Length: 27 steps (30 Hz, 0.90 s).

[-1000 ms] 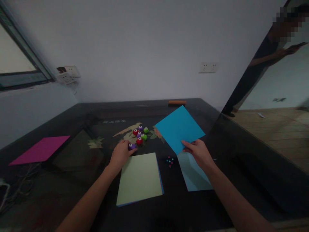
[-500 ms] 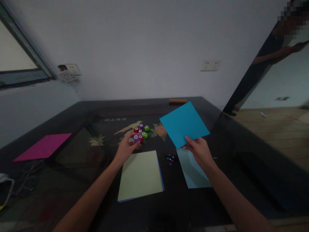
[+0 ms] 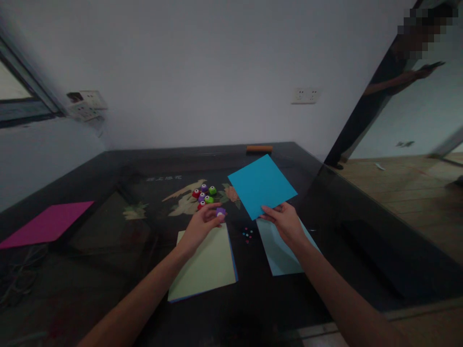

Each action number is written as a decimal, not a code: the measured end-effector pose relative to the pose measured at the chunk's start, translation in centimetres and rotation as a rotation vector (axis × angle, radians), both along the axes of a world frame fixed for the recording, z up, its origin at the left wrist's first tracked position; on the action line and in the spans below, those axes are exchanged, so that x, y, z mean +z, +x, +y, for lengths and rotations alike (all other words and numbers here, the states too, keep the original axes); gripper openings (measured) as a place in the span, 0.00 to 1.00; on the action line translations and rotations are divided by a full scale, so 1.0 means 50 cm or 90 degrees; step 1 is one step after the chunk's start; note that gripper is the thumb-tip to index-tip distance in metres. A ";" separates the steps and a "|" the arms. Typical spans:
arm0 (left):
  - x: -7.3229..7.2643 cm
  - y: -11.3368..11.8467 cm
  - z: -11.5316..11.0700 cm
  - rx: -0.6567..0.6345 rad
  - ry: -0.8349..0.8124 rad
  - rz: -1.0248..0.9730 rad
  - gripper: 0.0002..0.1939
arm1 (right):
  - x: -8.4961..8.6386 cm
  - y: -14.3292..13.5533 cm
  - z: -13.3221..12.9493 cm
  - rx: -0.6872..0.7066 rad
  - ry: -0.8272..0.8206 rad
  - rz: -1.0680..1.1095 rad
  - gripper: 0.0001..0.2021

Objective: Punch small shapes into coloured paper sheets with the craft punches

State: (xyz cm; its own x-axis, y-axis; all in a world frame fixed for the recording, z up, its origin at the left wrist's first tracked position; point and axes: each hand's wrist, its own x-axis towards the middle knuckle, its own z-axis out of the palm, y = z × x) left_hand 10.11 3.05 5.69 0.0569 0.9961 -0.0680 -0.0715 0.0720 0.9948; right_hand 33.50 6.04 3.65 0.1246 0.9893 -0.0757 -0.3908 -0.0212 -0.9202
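Note:
Between the thumb and fingers of my left hand (image 3: 201,225) is a small purple toy with a white eye (image 3: 220,212), held above the top edge of a pale yellow paper stack (image 3: 206,270). Just behind it, several red, green and purple eyeball toys (image 3: 209,199) sit in a cluster on the dark table. My right hand (image 3: 284,220) pinches a blue square sheet of paper (image 3: 262,185) by its lower edge, tilted up off the table. Under that hand lies a light blue sheet (image 3: 278,250), partly covered by my wrist. Tiny coloured pieces (image 3: 248,234) are scattered between the two papers.
A magenta sheet (image 3: 48,222) lies at the table's left, near some cables (image 3: 21,279). At the back edge is a brown roll (image 3: 259,149). A long dark object (image 3: 383,255) rests on the right. A person (image 3: 376,96) stands beyond the table.
My left hand has lifted the purple toy out of the cluster and moved right with it. My right hand still holds the blue sheet. The whole view has shifted slightly.

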 end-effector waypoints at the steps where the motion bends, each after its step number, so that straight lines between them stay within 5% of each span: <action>1: 0.000 0.010 -0.001 -0.001 -0.010 -0.011 0.22 | 0.001 0.000 -0.001 0.002 -0.003 0.003 0.19; 10: -0.003 0.107 -0.034 -0.024 -0.088 -0.149 0.22 | 0.027 -0.012 -0.017 -0.015 -0.013 0.041 0.17; 27: -0.012 0.083 -0.044 -0.060 -0.160 -0.182 0.21 | 0.032 -0.035 -0.033 0.016 -0.043 0.031 0.17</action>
State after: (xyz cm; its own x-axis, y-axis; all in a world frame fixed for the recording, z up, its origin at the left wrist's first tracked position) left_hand 14.26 0.86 5.07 0.1986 0.9401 -0.2771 -0.3248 0.3299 0.8864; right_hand 31.74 4.41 5.23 0.0939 0.9846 -0.1477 -0.4339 -0.0931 -0.8962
